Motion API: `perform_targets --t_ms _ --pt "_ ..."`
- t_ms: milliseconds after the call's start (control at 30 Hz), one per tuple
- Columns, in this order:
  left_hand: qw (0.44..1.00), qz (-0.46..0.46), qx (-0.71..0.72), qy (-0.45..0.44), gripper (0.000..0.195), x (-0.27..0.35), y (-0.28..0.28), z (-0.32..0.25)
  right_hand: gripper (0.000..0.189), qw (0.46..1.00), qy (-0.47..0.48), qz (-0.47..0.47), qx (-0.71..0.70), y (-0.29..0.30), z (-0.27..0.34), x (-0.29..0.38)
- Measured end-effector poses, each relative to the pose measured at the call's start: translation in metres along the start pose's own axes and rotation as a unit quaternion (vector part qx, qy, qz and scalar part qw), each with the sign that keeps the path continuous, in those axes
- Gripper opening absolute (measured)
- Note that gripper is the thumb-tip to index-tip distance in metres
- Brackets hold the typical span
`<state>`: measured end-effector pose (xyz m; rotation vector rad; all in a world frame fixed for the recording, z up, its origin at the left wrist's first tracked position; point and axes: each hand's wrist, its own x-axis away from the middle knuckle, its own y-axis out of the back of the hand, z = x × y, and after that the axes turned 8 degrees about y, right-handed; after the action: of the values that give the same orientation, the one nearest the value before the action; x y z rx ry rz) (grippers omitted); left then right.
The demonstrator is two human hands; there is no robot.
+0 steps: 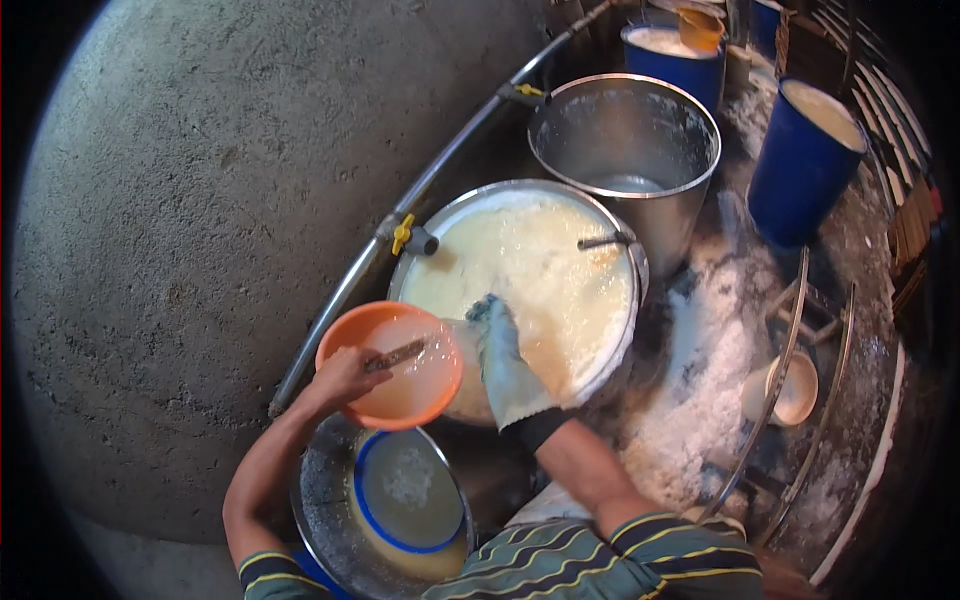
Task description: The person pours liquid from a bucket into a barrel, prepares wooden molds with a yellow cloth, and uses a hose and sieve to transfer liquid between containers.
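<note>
My left hand (350, 377) reaches over the near left rim of an orange plastic bowl (340, 324) and grips a short wooden-looking stick (396, 356). Cloudy whitish liquid fills much of the bowl. In the middle, my right hand (508, 360) wears a pale green glove, its fingertips over the near left part of a large round metal vat (517, 185). Foamy cream-coloured liquid (517, 240) stands almost to the vat's brim. Blur hides whether those gloved fingers hold anything. Below the bowl, a metal pot (319, 487) contains a blue-rimmed strainer (409, 487) over yellowish liquid.
A metal pipe (349, 277) with a yellow-handled valve (403, 234) runs along the concrete wall (187, 225). Behind the vat stands a tall metal drum (645, 217). Blue barrels (795, 172) hold pale contents. Curved metal rails (780, 382) and a pale bucket (757, 394) are at right.
</note>
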<state>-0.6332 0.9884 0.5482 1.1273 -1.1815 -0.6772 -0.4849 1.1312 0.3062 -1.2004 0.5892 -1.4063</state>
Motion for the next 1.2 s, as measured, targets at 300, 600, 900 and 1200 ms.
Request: perform_targets --t_ms 300,600,900,1200 --pt "0.995 0.055 -0.085 -0.009 0.044 0.000 0.009 -0.038 0.037 0.990 -0.092 -0.045 0.100 0.021 0.025 0.036" --pt "0.991 0.064 -0.103 -0.050 0.038 -0.001 -0.003 -0.062 0.033 0.981 -0.135 -0.090 0.108 0.048 0.056 0.052" --pt "0.988 0.055 -0.135 -0.042 0.037 -0.006 0.001 -0.072 0.032 0.992 0.032 -0.105 -0.063 0.023 0.074 0.032" --pt "0.989 0.026 -0.141 0.034 0.037 -0.013 0.021 -0.039 0.055 0.994 -0.104 0.029 -0.022 -0.020 0.004 0.002"
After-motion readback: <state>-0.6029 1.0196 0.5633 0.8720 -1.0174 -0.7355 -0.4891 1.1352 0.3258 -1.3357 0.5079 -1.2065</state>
